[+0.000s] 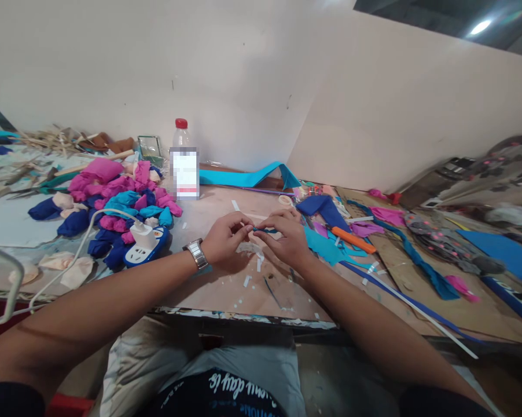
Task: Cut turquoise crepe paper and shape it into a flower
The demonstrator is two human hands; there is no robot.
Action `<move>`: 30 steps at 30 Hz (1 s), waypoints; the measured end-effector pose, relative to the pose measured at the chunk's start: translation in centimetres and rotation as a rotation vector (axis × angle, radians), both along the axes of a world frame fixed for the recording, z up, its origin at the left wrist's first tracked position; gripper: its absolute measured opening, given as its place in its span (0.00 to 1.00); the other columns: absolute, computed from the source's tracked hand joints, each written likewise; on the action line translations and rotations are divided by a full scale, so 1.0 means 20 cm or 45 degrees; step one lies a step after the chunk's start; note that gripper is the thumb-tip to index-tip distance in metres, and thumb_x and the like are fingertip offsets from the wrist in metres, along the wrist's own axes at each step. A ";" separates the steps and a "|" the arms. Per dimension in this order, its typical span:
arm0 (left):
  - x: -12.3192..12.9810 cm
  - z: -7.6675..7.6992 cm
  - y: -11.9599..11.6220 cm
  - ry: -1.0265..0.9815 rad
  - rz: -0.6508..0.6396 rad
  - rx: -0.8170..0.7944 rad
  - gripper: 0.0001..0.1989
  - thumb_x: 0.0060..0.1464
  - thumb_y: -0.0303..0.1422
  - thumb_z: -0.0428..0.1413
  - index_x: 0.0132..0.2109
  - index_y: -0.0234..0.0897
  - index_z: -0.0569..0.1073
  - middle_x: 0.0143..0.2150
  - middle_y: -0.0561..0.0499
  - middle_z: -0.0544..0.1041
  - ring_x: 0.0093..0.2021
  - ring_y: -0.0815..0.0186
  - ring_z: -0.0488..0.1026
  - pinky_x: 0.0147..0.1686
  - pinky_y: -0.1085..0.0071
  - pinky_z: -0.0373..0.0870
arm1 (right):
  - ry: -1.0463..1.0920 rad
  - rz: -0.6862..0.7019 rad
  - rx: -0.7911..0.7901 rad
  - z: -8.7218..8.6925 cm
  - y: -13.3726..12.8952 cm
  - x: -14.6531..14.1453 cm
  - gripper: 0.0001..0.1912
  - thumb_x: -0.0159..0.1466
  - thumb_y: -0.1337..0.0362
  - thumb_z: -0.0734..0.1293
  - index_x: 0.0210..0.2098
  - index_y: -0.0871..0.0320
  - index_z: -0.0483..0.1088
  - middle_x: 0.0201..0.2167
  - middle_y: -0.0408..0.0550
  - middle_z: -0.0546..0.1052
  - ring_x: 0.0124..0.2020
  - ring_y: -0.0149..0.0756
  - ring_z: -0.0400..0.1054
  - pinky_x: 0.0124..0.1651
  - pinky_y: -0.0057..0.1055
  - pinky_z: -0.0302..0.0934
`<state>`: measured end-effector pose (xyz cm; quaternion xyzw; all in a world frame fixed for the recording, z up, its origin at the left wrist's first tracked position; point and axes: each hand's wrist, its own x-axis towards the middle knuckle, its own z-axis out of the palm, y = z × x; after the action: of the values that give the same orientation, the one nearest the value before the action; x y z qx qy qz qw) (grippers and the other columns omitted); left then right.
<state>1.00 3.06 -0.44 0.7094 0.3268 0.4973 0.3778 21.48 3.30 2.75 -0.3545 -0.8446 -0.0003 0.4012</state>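
Note:
Above the middle of the table, my left hand (227, 238) and my right hand (286, 238) meet fingertip to fingertip. Between them is a small dark teal strip (266, 230), which looks like fabric or paper, mostly covered by my fingers. Thumb and forefinger of each hand are pinched closed at its ends. Just right of my right hand lie a piece of bright blue material (324, 244) and a dark blue folded piece (326, 209). An orange-handled utility knife (353, 239) rests on them.
Pink, navy and turquoise fabric bundles (117, 194) pile up at the left beside a power strip (157, 246) with a plugged-in charger (143, 234). A red-capped bottle (182, 139) stands behind. A thin white stick (421, 315) overhangs the table's front edge at right.

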 end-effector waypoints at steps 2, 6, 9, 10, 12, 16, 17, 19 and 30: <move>0.00 -0.01 0.01 -0.038 -0.019 -0.045 0.13 0.65 0.42 0.56 0.41 0.35 0.74 0.32 0.52 0.75 0.31 0.69 0.76 0.34 0.73 0.72 | 0.002 0.008 -0.006 0.00 0.00 0.00 0.07 0.65 0.55 0.74 0.34 0.51 0.78 0.32 0.44 0.82 0.40 0.42 0.72 0.51 0.44 0.58; 0.01 -0.03 0.01 -0.047 -0.035 -0.083 0.14 0.65 0.42 0.56 0.41 0.35 0.75 0.32 0.51 0.76 0.31 0.68 0.77 0.34 0.72 0.73 | 0.044 0.046 0.017 -0.01 0.00 0.00 0.07 0.65 0.57 0.74 0.33 0.52 0.77 0.30 0.43 0.81 0.39 0.41 0.71 0.49 0.42 0.60; 0.00 -0.02 0.01 0.009 -0.012 0.021 0.13 0.66 0.40 0.55 0.40 0.35 0.77 0.35 0.49 0.78 0.32 0.69 0.77 0.35 0.72 0.73 | 0.067 0.062 0.036 -0.02 0.01 0.00 0.09 0.65 0.56 0.74 0.32 0.52 0.76 0.30 0.44 0.81 0.38 0.41 0.71 0.47 0.42 0.60; 0.00 -0.01 0.01 0.037 -0.001 0.075 0.12 0.66 0.39 0.55 0.40 0.35 0.78 0.37 0.48 0.78 0.33 0.69 0.76 0.35 0.72 0.73 | 0.065 0.059 0.040 -0.02 0.01 0.00 0.09 0.65 0.56 0.74 0.32 0.53 0.76 0.30 0.44 0.81 0.38 0.41 0.71 0.48 0.42 0.60; -0.01 0.00 0.01 0.089 0.016 0.173 0.12 0.66 0.38 0.55 0.40 0.36 0.80 0.38 0.47 0.79 0.35 0.68 0.77 0.37 0.72 0.73 | 0.054 0.034 0.054 -0.02 0.01 0.00 0.09 0.65 0.56 0.74 0.32 0.52 0.76 0.30 0.44 0.82 0.39 0.41 0.72 0.50 0.44 0.59; -0.02 0.02 0.01 0.148 0.031 0.244 0.11 0.65 0.38 0.57 0.42 0.37 0.81 0.39 0.47 0.80 0.38 0.66 0.77 0.38 0.71 0.72 | 0.035 0.006 0.073 -0.02 0.00 0.00 0.08 0.65 0.57 0.74 0.32 0.52 0.76 0.31 0.43 0.82 0.39 0.41 0.73 0.52 0.46 0.56; -0.02 0.02 0.01 0.155 0.041 0.238 0.11 0.65 0.38 0.57 0.41 0.37 0.81 0.38 0.47 0.80 0.37 0.66 0.77 0.38 0.70 0.72 | 0.032 0.008 0.075 -0.01 0.00 0.00 0.09 0.65 0.56 0.74 0.32 0.52 0.76 0.30 0.43 0.82 0.39 0.41 0.73 0.52 0.46 0.55; -0.02 0.02 0.01 0.130 0.055 0.189 0.11 0.65 0.38 0.56 0.40 0.36 0.79 0.36 0.47 0.80 0.36 0.66 0.77 0.38 0.70 0.72 | 0.028 0.017 0.083 -0.01 0.00 0.00 0.09 0.65 0.56 0.74 0.31 0.52 0.76 0.30 0.42 0.82 0.39 0.41 0.73 0.53 0.46 0.55; 0.02 -0.02 0.01 -0.171 -0.053 -0.137 0.15 0.60 0.44 0.61 0.41 0.34 0.75 0.33 0.50 0.78 0.32 0.68 0.78 0.34 0.72 0.75 | 0.071 0.056 0.112 -0.01 0.00 0.00 0.06 0.65 0.61 0.74 0.32 0.53 0.75 0.31 0.42 0.82 0.38 0.39 0.73 0.52 0.44 0.57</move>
<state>1.35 3.29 -0.87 0.6597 0.3122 0.5176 0.4466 21.43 3.36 2.55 -0.3177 -0.8399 -0.0186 0.4396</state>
